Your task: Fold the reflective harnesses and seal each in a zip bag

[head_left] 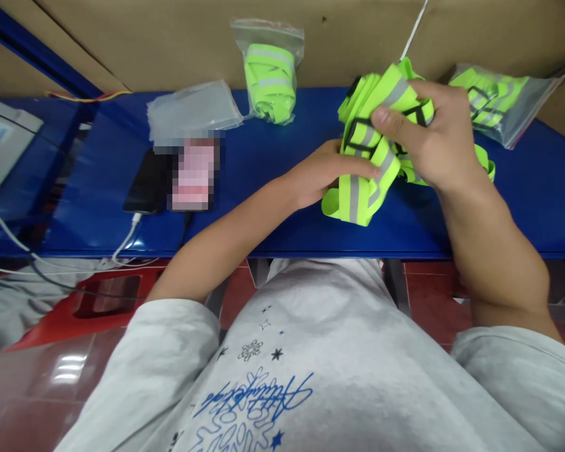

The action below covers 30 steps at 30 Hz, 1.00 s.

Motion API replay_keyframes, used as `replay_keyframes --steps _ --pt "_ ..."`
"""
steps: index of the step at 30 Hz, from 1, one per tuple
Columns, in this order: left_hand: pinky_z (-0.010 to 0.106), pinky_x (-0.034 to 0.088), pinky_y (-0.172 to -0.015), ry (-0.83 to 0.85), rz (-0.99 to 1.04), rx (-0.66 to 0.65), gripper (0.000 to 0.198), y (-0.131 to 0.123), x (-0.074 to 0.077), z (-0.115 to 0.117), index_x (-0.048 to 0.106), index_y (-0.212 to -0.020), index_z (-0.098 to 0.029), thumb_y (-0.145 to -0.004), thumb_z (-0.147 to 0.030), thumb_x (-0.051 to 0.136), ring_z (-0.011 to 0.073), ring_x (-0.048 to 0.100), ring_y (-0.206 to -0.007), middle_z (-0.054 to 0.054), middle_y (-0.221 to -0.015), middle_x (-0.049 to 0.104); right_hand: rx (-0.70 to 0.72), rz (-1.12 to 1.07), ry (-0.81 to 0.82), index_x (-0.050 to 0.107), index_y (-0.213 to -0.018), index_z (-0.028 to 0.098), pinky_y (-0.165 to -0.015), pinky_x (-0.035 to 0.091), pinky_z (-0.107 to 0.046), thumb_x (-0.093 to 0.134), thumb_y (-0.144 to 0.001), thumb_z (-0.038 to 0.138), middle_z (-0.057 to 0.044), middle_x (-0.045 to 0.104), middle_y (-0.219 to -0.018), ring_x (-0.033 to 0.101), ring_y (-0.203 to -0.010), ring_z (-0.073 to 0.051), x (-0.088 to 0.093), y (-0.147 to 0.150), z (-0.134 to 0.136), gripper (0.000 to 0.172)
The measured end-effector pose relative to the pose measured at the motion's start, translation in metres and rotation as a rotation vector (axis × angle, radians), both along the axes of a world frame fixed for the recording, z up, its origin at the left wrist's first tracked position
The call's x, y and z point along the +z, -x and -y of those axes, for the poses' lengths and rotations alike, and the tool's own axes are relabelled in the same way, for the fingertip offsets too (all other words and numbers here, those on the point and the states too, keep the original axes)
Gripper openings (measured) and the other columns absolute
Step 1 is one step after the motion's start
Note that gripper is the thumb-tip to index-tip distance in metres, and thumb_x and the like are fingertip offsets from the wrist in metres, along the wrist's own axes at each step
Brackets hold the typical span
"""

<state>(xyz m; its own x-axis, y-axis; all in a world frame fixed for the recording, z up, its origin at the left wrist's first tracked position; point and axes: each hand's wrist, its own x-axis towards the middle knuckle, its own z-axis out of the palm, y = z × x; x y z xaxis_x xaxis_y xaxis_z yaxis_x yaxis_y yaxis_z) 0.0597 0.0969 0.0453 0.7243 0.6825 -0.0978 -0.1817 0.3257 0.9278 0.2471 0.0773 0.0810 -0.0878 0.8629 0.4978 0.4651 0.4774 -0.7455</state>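
A bundle of neon-yellow reflective straps (367,144), with grey stripes and black buckles, is held above the blue table between both my hands. My left hand (329,164) is closed around its lower left part, thumb across the front. From the right, my right hand (433,129) grips the upper folds with the thumb pressed on top. A loop hangs below my left hand. Behind my right wrist, more yellow strap (484,164) lies on the table, partly hidden. What my fingers do behind the bundle is out of sight.
On the blue table (254,213), a bagged strap bundle (270,81) leans against the cardboard at the back. Another bagged bundle (494,103) is at right. Clear plastic bags (193,112), a black phone (145,182) and a blurred-out phone-like object (195,176) with cables are at left.
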Motion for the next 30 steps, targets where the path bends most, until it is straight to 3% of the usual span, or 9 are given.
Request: replay_keyframes --steps 4,6,9,12,16,18,21,26,30 --pt "0.032 0.061 -0.098 0.088 0.148 -0.003 0.043 -0.007 -0.002 0.004 0.063 -0.128 -0.022 -0.092 -0.034 0.081 0.0222 0.077 -0.112 0.001 -0.111 0.08 -0.138 0.057 -0.273 0.082 -0.121 0.017 -0.102 0.054 -0.036 0.074 -0.099 0.045 -0.006 0.081 -0.119 0.074 -0.112 -0.027 0.002 -0.001 -0.003 0.037" --pt "0.025 0.059 -0.082 0.062 0.149 -0.014 0.05 -0.006 -0.005 0.002 0.06 -0.132 -0.024 -0.092 -0.041 0.084 0.0168 0.076 -0.096 0.0 -0.106 0.079 -0.162 0.021 -0.361 0.081 -0.125 0.014 -0.105 0.054 -0.036 0.075 -0.099 0.043 -0.009 0.08 -0.124 0.074 -0.117 -0.027 0.002 -0.01 -0.01 0.04" --pt "0.023 0.044 -0.057 -0.125 0.076 -0.058 0.054 -0.002 -0.007 -0.001 0.067 -0.119 -0.02 -0.086 -0.057 0.087 0.0072 0.06 -0.064 0.001 -0.093 0.077 -0.252 -0.042 -0.46 0.081 -0.12 0.018 -0.1 0.056 -0.033 0.073 -0.1 0.048 -0.002 0.08 -0.109 0.074 -0.107 -0.022 -0.002 -0.034 -0.028 0.037" --pt "0.025 0.036 -0.055 -0.317 -0.044 -0.087 0.052 0.001 -0.006 -0.004 0.071 -0.093 -0.015 -0.086 -0.065 0.084 0.0056 0.05 -0.058 0.005 -0.085 0.076 -0.321 -0.043 -0.515 0.081 -0.114 0.025 -0.109 0.05 -0.03 0.068 -0.102 0.056 0.006 0.074 -0.098 0.071 -0.101 -0.015 -0.009 -0.058 -0.047 0.036" --pt "0.029 0.051 -0.074 -0.406 -0.12 -0.141 0.062 0.003 -0.011 -0.012 0.079 -0.093 -0.015 -0.097 -0.074 0.063 0.0119 0.066 -0.072 0.012 -0.102 0.081 -0.271 -0.195 -0.479 0.083 -0.101 0.021 -0.101 0.057 -0.033 0.079 -0.089 0.065 0.003 0.071 -0.088 0.071 -0.093 -0.016 -0.013 -0.065 -0.059 0.046" --pt "0.034 0.056 -0.091 -0.383 -0.126 -0.148 0.062 0.006 -0.015 -0.02 0.081 -0.107 -0.016 -0.095 -0.075 0.065 0.0192 0.074 -0.096 0.014 -0.12 0.08 -0.188 -0.374 -0.384 0.084 -0.097 0.021 -0.099 0.06 -0.035 0.086 -0.076 0.072 0.003 0.075 -0.091 0.073 -0.096 -0.018 -0.013 -0.062 -0.061 0.055" --pt "0.043 0.051 -0.114 -0.391 -0.173 -0.059 0.06 0.015 -0.015 -0.036 0.08 -0.118 -0.018 -0.088 -0.069 0.077 0.0298 0.068 -0.13 0.013 -0.133 0.076 -0.11 -0.507 -0.298 0.084 -0.098 0.017 -0.091 0.062 -0.036 0.09 -0.068 0.074 0.001 0.079 -0.097 0.075 -0.095 -0.02 -0.012 -0.056 -0.06 0.064" --pt "0.05 0.03 -0.134 -0.607 -0.199 0.004 0.089 0.029 0.005 -0.049 0.059 -0.154 -0.033 -0.073 -0.042 0.094 0.0365 0.033 -0.165 0.003 -0.162 0.056 -0.135 -0.088 -0.486 0.083 -0.115 0.015 -0.085 0.058 -0.032 0.078 -0.096 0.049 -0.004 0.082 -0.101 0.077 -0.093 -0.019 -0.003 -0.042 -0.039 0.04" --pt "0.051 0.03 -0.134 -0.724 -0.152 0.138 0.103 0.023 0.011 -0.042 0.04 -0.166 -0.035 -0.077 -0.045 0.091 0.0357 0.03 -0.166 0.004 -0.165 0.051 -0.065 0.113 -0.548 0.072 -0.143 0.021 -0.116 0.051 -0.041 0.072 -0.102 0.039 -0.007 0.075 -0.14 0.069 -0.134 -0.027 0.005 -0.023 -0.01 0.045"
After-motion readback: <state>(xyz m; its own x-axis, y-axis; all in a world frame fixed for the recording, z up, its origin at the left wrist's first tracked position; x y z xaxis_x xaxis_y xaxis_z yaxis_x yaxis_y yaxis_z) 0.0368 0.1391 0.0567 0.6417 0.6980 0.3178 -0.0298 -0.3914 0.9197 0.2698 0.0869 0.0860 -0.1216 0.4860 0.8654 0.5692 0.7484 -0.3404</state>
